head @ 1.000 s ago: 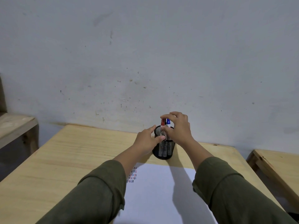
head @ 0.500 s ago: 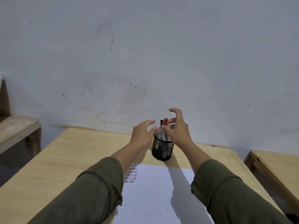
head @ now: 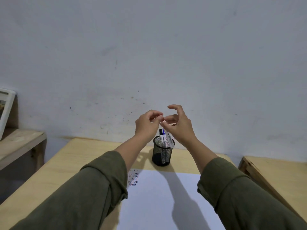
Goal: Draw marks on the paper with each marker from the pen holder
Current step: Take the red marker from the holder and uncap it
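Note:
A black mesh pen holder stands on the wooden table behind a white paper. Two markers stay upright in it, one black-capped and one blue-capped. Just above the holder, my right hand pinches a blurred white-bodied marker that hangs slanted over the rim. My left hand meets it from the left, fingertips closed on the marker's top end, where a bit of red shows. Rows of short black, blue and red marks sit at the paper's far left corner.
The light wooden table ends at a grey wall. A lower wooden bench with a white framed object is at the left. Another wooden surface stands at the right. My green sleeves cover the paper's near sides.
My right hand has pulled the red-capped marker up out of the holder. My left hand let go of the holder, rose and closed on the marker's top end.

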The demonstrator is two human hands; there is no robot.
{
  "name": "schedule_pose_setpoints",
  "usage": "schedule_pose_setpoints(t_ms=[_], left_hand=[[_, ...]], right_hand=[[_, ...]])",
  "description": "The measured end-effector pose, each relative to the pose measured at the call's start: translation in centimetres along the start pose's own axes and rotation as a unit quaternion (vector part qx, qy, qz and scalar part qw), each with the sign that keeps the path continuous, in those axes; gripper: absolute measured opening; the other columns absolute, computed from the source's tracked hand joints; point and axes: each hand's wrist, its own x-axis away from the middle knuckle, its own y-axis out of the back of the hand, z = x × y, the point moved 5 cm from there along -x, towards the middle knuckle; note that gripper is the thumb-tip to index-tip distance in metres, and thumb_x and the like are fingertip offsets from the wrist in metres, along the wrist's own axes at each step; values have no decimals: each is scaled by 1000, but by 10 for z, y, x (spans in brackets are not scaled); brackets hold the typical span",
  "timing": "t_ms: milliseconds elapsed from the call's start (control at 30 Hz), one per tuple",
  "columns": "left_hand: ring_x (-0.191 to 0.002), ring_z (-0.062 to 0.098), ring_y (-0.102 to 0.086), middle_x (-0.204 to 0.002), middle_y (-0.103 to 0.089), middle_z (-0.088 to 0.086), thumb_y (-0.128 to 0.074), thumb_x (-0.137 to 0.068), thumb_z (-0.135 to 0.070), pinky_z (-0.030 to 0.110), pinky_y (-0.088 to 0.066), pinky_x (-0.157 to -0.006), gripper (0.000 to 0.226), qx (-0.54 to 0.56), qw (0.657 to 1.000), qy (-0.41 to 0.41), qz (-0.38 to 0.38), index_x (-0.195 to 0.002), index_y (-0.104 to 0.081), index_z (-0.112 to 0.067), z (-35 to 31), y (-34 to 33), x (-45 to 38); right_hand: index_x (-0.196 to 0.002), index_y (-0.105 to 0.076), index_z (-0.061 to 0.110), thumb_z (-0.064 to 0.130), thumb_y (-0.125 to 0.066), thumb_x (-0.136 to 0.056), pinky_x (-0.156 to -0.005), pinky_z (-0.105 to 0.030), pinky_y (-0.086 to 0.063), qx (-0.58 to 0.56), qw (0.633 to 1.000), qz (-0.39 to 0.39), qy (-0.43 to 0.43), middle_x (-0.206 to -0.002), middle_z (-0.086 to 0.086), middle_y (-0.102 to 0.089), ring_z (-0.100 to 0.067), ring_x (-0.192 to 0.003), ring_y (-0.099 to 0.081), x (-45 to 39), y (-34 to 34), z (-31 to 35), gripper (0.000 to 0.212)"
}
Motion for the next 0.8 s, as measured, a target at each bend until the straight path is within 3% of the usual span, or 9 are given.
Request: schedule_pose_setpoints(t_ms=[67,200,300,467,567,667,800], left_hand=[[-76,3,-57,-79,-67,-13,-57,-90,-21,12,-41,-70,10,40,999,19,-13,-93,-66,-25,-3,6,7],[-80,4,-58,-79,-65,-14,-53,-92,-18,19,-44,-78,11,134,988,48,-61,-93,-62,-24,-2,27,19],[-84,11,-59,-81,-65,-11,-52,-93,-19,27,-44,-80,14,170,978,80,-84,-87,-61,-27,7,42,30],[-87,14,-59,-81,-65,-9,-54,-91,-15,32,-45,-81,18,127,985,98,-56,-85,-59,-31,24,49,58],[-77,10,-59,-77,-64,-8,-54,-91,-15,24,-45,-76,17,60,995,68,-32,-89,-65,-29,28,50,76],[-67,2,-56,-75,-63,-8,-54,-90,-16,3,-40,-61,15,16,999,32,-19,-93,-68,-22,24,50,89],[-67,4,-54,-68,-58,-11,-52,-92,-19,0,-37,-56,18,-22,1000,7,-3,-96,-69,-16,22,47,98]], right_hand=[[-113,-55,24,20,-73,-78,-62,-7,-46,-4,999,16,-29,-86,1,-71,-9,-76,-66,9,1,4,40],[-98,-64,18,26,-74,-78,-67,-28,-50,-26,995,43,-89,-80,-4,-71,-16,-70,-66,31,0,2,23],[-92,-65,17,22,-77,-76,-63,-25,-44,-86,988,34,-125,-72,-3,-67,-17,-63,-62,46,3,5,21],[-106,-61,7,4,-76,-74,-64,-20,-53,-258,951,-44,-164,-73,-5,-61,-14,-62,-60,66,5,15,36],[-104,-60,13,1,-72,-77,-65,-21,-55,-343,923,-46,-166,-77,-6,-66,-15,-62,-62,78,3,17,32],[-105,-63,14,5,-69,-81,-61,-20,-55,-386,905,-18,-179,-74,-3,-69,-11,-56,-64,88,-5,15,27],[-113,-62,5,14,-64,-86,-58,-19,-53,-375,907,21,-188,-76,-4,-68,-9,-58,-67,97,-17,11,28]])
